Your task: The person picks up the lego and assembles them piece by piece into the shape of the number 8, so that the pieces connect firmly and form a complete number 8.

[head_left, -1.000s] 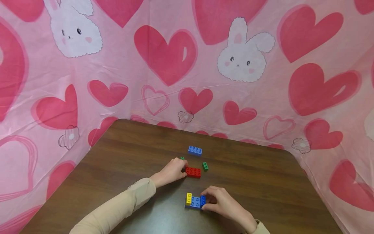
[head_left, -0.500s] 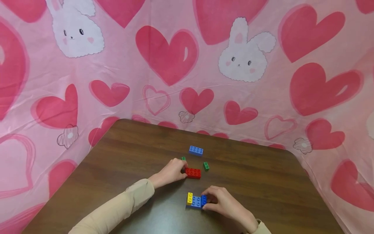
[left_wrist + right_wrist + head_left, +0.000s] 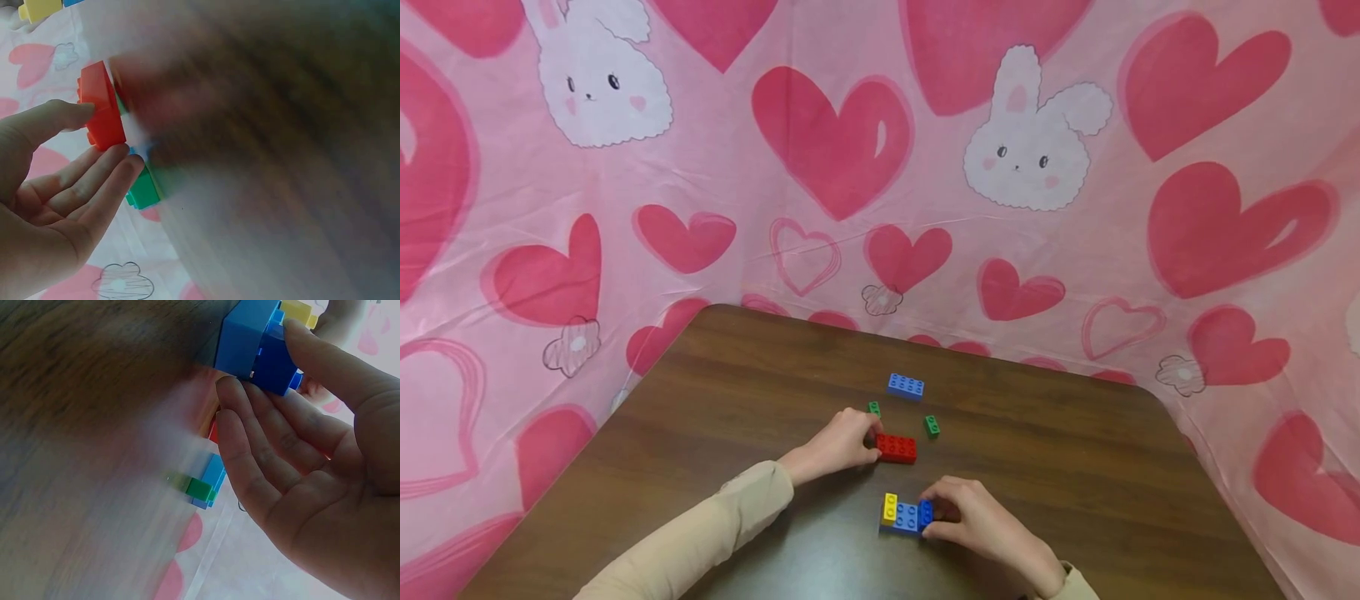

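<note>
My left hand (image 3: 838, 442) pinches the left end of a red eight-stud toy brick (image 3: 897, 448) between thumb and fingers, low over the table. In the left wrist view the thumb lies on the near side of the red brick (image 3: 100, 106), with fingertips at its end. Nearer the front, my right hand (image 3: 981, 521) holds the right end of a small brick build: a light blue brick (image 3: 907, 518) with a yellow brick (image 3: 890, 507) on its left end and a dark blue brick (image 3: 926, 515) on its right. The right wrist view shows the thumb against the dark blue brick (image 3: 275, 359).
Beyond the red brick, a light blue eight-stud brick (image 3: 906, 386) lies on the brown table (image 3: 760, 367). Two small green bricks lie nearby, one green brick (image 3: 932, 426) to the right, another green brick (image 3: 874, 409) just past the left fingers. Pink heart-patterned cloth (image 3: 827, 275) hangs behind.
My left hand has drawn the red brick slightly nearer and a bit left; more of the left green brick shows. The right hand and its build stay in place. The head view shifts slightly.
</note>
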A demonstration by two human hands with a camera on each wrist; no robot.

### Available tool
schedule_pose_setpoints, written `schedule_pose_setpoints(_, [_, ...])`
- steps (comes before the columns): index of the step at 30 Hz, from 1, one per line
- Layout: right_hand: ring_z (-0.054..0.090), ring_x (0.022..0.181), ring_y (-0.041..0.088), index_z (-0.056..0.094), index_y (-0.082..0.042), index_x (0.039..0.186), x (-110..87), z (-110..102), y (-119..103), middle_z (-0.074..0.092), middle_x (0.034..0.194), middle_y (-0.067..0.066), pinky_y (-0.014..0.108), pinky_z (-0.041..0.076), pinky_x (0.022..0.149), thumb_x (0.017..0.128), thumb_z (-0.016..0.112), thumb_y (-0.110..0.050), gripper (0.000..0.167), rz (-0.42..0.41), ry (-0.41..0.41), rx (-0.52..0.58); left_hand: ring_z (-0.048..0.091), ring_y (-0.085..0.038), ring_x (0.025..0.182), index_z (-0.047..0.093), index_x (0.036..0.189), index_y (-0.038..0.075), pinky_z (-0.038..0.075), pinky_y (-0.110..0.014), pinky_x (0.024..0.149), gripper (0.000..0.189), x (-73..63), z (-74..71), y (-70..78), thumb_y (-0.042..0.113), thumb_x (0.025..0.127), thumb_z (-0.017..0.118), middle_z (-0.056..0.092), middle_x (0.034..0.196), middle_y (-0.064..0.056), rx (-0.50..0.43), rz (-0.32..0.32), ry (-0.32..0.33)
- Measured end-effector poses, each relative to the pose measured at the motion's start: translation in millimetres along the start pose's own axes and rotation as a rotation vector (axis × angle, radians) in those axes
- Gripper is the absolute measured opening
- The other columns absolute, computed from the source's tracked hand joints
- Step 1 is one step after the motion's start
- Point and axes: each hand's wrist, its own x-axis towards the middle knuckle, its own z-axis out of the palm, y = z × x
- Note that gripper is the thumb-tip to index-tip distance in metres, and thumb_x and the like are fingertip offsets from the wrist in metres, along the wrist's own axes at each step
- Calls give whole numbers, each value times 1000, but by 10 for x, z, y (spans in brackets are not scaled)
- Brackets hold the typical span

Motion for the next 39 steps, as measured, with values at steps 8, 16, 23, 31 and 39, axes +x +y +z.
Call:
schedule_pose_setpoints(8, [62, 84, 2, 69, -5, 113, 12, 3, 15, 69, 102, 3, 18, 54, 76, 87, 76, -27, 35, 16, -9, -11, 58, -8, 71, 71, 106, 5, 53, -20, 68, 26, -25, 0, 19, 16, 83, 78, 74, 91, -8, -33, -10, -11])
schedule_pose_setpoints(16, [59, 86, 1, 69, -7, 113, 14, -3, -8, 70, 103, 0, 19, 54, 78, 88, 75, -31, 35, 10, -13, -52, 57, -9, 72, 71, 105, 5, 52, -20, 68, 25, -91, -40, 47, 16, 83, 78, 74, 91, -8, -42, 11, 3])
schedule_pose_setpoints(23, [60, 87, 3, 69, -9, 114, 2, -7, -23, 70, 104, -1, 20, 54, 79, 88, 75, -31, 35, 16, -21, -57, 60, -10, 77, 71, 105, 7, 54, -22, 72, 25, -147, -48, 84, 16, 83, 78, 74, 95, -6, -61, 4, 2])
schedule_pose_setpoints(31, [60, 88, 4, 69, -8, 115, -15, -11, -24, 70, 105, -1, 21, 54, 79, 89, 74, -33, 37, -9, -13, -53, 63, -13, 80, 71, 107, 8, 54, -20, 73, 26, -192, -52, 129, 18, 83, 78, 75, 98, -5, -69, 8, 3])
schedule_pose_setpoints(39, [60, 87, 2, 68, -8, 116, -23, -12, -17, 69, 104, -1, 20, 54, 78, 89, 73, -34, 37, -8, -17, -36, 62, -11, 79, 71, 107, 10, 52, -18, 71, 25, -231, -61, 161, 19, 84, 78, 75, 98, -4, -71, 14, 11])
